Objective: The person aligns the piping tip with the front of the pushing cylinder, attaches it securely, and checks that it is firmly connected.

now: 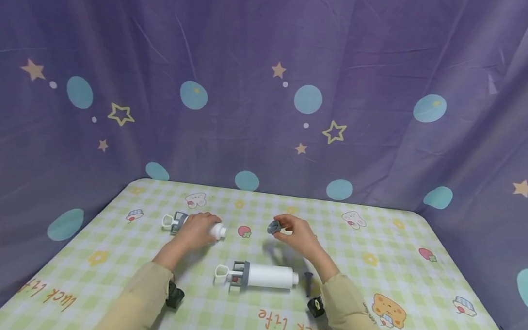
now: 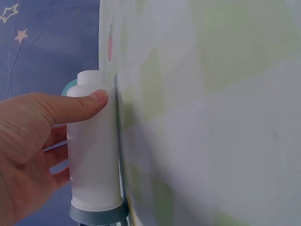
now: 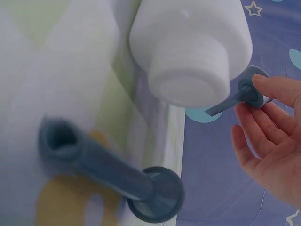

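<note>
On the left, my left hand grips a white cylinder with a grey collar and a loop handle, which looks like a hand pump. The thumb lies over its body near the narrow end, and the other fingers are behind it, partly hidden. My right hand pinches a grey-blue nozzle-like piece between thumb and fingers, above the table. This piece has a round flange and a thin tube. A second, similar pump lies on the table between my arms, with its handle to the left.
A second grey-blue nozzle-like piece rests on the table off the second pump's narrow end, near the right wrist. The checked cloth covers the table. A purple curtain hangs behind it.
</note>
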Demonstrator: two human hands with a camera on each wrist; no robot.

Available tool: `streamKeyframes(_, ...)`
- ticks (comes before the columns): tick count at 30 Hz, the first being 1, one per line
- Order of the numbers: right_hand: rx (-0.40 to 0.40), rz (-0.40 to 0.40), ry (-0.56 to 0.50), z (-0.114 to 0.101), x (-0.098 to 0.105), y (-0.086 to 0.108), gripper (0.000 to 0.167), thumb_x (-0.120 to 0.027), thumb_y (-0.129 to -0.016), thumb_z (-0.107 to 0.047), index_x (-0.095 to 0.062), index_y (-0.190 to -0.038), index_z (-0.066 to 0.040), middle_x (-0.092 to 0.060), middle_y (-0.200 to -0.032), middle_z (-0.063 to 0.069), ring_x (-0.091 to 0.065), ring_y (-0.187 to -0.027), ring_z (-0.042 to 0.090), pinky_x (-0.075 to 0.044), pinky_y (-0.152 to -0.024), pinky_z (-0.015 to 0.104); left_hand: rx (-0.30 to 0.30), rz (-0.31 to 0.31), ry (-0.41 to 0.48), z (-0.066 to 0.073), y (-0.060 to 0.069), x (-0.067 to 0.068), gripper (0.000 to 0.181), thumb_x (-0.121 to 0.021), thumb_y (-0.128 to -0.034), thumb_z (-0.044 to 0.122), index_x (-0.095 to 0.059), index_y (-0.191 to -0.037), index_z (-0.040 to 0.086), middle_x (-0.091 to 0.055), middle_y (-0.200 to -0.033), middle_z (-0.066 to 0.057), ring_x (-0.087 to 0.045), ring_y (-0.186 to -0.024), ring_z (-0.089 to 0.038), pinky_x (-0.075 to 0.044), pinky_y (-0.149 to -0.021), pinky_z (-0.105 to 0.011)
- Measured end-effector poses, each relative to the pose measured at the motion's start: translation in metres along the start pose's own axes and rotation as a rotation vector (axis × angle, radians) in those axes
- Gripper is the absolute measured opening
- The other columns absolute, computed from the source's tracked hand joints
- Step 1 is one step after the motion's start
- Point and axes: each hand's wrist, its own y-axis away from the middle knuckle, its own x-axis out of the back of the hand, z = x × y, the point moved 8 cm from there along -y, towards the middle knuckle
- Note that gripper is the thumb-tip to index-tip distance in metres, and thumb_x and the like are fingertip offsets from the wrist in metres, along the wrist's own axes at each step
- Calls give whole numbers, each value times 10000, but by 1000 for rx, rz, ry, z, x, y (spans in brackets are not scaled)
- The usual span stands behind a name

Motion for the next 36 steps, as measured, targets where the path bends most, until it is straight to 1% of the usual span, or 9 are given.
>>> streamKeyframes(4,-14,-4,-9,2,-2,1,383,-696,-796,-138,-596,-1165,-115,-638,-1064,20,-601,-960,184,-472,-872,385,-13,15,5,-1,1,-2,474,-781,-633,185,-648,-1076,84,-634,-1004,-80,-571,-900,-281,-424,-822,-459)
streamKeyframes(7,-20,-10,-9,3,-3,1,384,-695,-797,-143,-599,-1167,-99,-644,-1058,12,-601,-968,190,-470,-876,393,-27,29,-1,1,3,-3,483,-774,-644,197,-643,-1094,78,-633,-1015,-86,-570,-902,-285,-426,-821,-460)
streamKeyframes(12,-2,-22,3,0,-5,2,382,-691,-802,-150,-596,-1166,-84,-648,-1053,29,-603,-972,212,-467,-877,423,-49,46,-23,6,6,-3,488,-767,-669,221,-636,-1119,83,-630,-1038,-91,-565,-923,-286,-423,-829,-463)
streamKeyframes(17,5,-39,4,-3,-8,3,364,-694,-800,-150,-601,-1150,-119,-646,-1056,31,-604,-977,218,-463,-886,434,-81,77,-42,17,8,3,477,-748,-704,230,-627,-1146,98,-621,-1052,-87,-556,-951,-280,-415,-838,-464)
streamKeyframes(21,24,-38,24,-5,-9,3,359,-690,-803,-144,-600,-1149,-115,-646,-1055,34,-603,-979,221,-467,-881,426,-103,111,-36,25,7,9,468,-734,-730,237,-616,-1162,99,-610,-1055,-85,-547,-962,-273,-413,-834,-459)
streamKeyframes(24,24,-41,30,-6,-10,2,373,-689,-805,-149,-593,-1163,-105,-640,-1071,36,-597,-994,219,-468,-886,399,-106,117,-36,30,7,12,470,-730,-740,254,-610,-1168,102,-606,-1061,-80,-542,-968,-268,-413,-829,-459)
streamKeyframes(30,55,-35,27,-12,-9,1,377,-682,-809,-129,-586,-1170,-82,-627,-1083,54,-586,-998,233,-473,-877,364,-107,142,-45,36,6,19,471,-735,-741,262,-610,-1168,111,-603,-1064,-69,-538,-973,-263,-410,-826,-451)
streamKeyframes(33,67,-30,30,-15,-8,1,367,-685,-804,-115,-591,-1159,-94,-627,-1081,53,-588,-988,232,-478,-869,366,-120,160,-43,42,5,23,471,-743,-734,264,-613,-1161,112,-606,-1060,-61,-538,-974,-256,-412,-822,-442)
streamKeyframes(36,77,-29,35,-18,-8,2,369,-687,-799,-101,-592,-1155,-81,-626,-1075,58,-590,-979,236,-481,-862,374,-135,166,-35,49,6,28,480,-750,-725,271,-613,-1156,112,-610,-1060,-55,-541,-978,-253,-415,-835,-448)
